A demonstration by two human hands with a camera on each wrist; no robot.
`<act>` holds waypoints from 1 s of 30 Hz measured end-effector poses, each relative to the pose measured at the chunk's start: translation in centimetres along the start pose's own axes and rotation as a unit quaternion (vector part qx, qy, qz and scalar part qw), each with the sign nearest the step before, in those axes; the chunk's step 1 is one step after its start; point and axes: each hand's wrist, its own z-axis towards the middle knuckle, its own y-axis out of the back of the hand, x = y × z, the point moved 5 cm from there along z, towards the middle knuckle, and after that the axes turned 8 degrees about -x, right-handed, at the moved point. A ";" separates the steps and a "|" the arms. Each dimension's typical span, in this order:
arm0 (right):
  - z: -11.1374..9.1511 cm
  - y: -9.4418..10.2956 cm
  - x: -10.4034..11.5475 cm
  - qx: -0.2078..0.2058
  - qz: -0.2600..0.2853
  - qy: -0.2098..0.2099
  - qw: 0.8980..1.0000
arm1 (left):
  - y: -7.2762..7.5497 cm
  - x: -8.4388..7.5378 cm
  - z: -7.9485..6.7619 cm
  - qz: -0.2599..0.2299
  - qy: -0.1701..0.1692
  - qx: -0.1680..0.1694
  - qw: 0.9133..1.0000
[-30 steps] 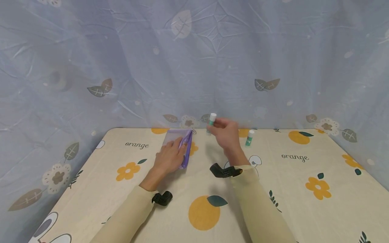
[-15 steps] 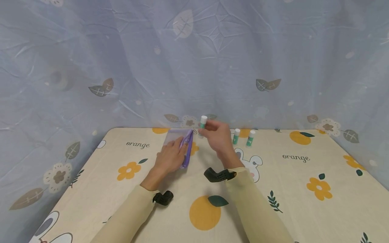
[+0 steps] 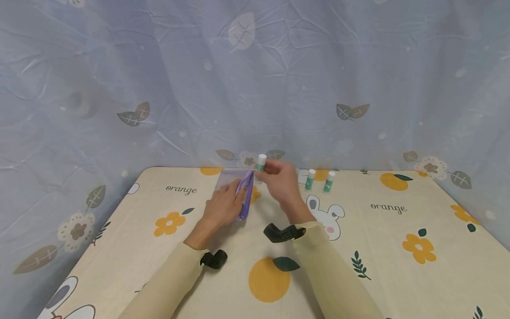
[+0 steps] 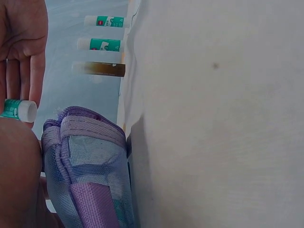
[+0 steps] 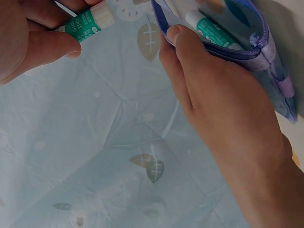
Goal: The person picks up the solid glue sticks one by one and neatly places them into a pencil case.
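Note:
My right hand pinches a green glue stick with a white cap between thumb and fingers. It holds the stick upright, just right of the far end of a purple mesh zip pouch. My left hand grips the pouch near its opening, with the thumb at the purple rim in the right wrist view. That view also shows the pouch's mouth parted and another glue stick lying inside. To the right, two green glue sticks stand on the table, caps up.
The left wrist view adds a brown, partly blurred stick beside the two green ones. A cream tablecloth with orange and rabbit prints covers the table. A blue-grey curtain hangs right behind its far edge.
My right hand has moved left with the glue stick, up to the pouch, uncovering a second standing glue stick. My left hand has stayed in place on the pouch.

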 end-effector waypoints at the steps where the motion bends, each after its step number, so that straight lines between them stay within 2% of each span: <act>1: 0.0 -0.1 0.0 -0.002 -0.003 -0.001 1.000 | 0.0 0.0 0.0 0.000 0.000 0.000 1.000; 8: -0.1 -0.6 -0.4 -0.009 -0.029 -0.015 0.999 | 0.0 0.0 0.0 -0.001 0.003 0.005 1.000; 14: -0.1 -1.2 -1.3 0.000 -0.023 -0.002 1.000 | 0.1 0.0 0.0 -0.001 0.000 0.001 1.000; 19: 0.0 -1.9 -2.4 0.003 -0.043 -0.008 0.999 | 0.0 0.0 0.1 0.002 0.000 0.001 1.000; 26: -0.1 -2.3 -2.9 0.007 -0.051 0.004 0.999 | 0.0 0.0 0.2 0.003 -0.006 -0.006 1.000; 30: -0.2 -2.6 -3.2 0.010 -0.057 -0.003 0.998 | 0.0 0.1 0.2 0.002 -0.004 -0.006 1.000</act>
